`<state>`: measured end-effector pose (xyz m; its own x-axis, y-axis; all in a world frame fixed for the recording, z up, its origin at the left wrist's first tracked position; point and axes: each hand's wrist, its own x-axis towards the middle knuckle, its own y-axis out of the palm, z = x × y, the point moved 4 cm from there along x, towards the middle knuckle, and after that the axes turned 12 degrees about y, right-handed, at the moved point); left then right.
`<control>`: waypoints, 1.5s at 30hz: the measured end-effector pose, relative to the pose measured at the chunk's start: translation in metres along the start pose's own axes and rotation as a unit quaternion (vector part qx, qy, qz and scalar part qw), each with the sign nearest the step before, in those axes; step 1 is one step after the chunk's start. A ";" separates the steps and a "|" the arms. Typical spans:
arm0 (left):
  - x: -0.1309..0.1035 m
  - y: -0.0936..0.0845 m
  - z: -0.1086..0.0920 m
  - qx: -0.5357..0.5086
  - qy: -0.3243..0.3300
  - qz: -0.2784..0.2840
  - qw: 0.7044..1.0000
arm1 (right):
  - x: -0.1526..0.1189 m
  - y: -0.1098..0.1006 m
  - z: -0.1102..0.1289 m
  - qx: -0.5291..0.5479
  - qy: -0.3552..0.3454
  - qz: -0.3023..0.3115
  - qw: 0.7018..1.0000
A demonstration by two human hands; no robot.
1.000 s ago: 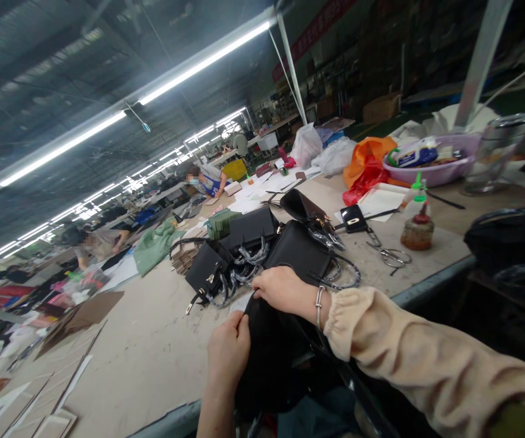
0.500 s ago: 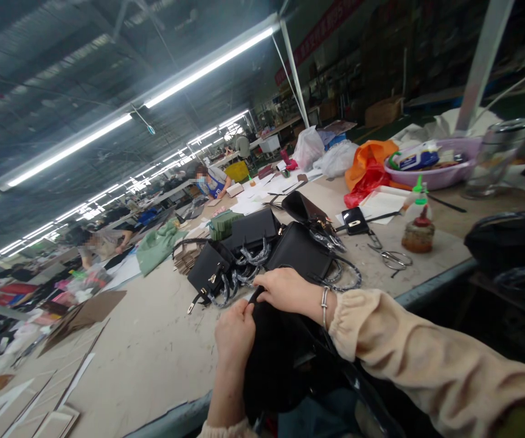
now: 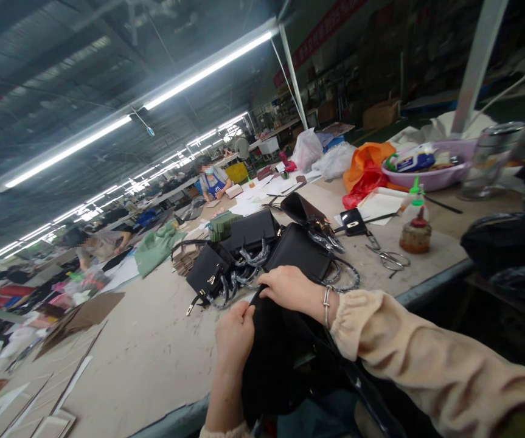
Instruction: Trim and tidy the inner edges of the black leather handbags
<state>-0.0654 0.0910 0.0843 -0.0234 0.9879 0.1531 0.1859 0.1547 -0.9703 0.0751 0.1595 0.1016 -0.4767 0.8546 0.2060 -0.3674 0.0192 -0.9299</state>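
A black bag (image 3: pixel 271 359) hangs at the near table edge, low in the view, and much of it is lost in shadow. My left hand (image 3: pixel 235 333) pinches its upper edge from the left. Just right of it, my right hand (image 3: pixel 289 289), with a bracelet at the wrist, grips the same edge with curled fingers. Beyond my hands, several black handbags lie on the table, among them one with a gold clasp (image 3: pixel 210 272) and a flat one (image 3: pixel 299 250) close behind my right hand. Their handles are wrapped in clear plastic.
Scissors (image 3: pixel 392 260), a phone (image 3: pixel 353 222) and a glue bottle (image 3: pixel 416 234) lie to the right. Behind are a purple basin (image 3: pixel 431 176) and a glass jar (image 3: pixel 493 161). Brown panels (image 3: pixel 79 319) lie left. Other people sit at tables farther back.
My hands have moved slightly apart along the bag's edge, both still gripping it. The view has shifted a little, and a person in the background is more upright.
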 end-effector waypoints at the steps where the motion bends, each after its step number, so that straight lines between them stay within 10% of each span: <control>1: 0.000 0.000 -0.001 0.000 0.003 -0.001 1.000 | 0.000 0.000 0.000 0.000 0.001 0.000 1.000; 45: 0.017 0.003 -0.016 0.083 -0.033 -0.025 0.996 | 0.003 0.000 -0.009 -0.001 0.048 0.005 0.999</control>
<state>-0.0493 0.1079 0.0870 -0.0933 0.9765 0.1943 0.0187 0.1968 -0.9803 0.0804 0.1667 0.0991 -0.4010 0.9009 0.1660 -0.3613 0.0110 -0.9324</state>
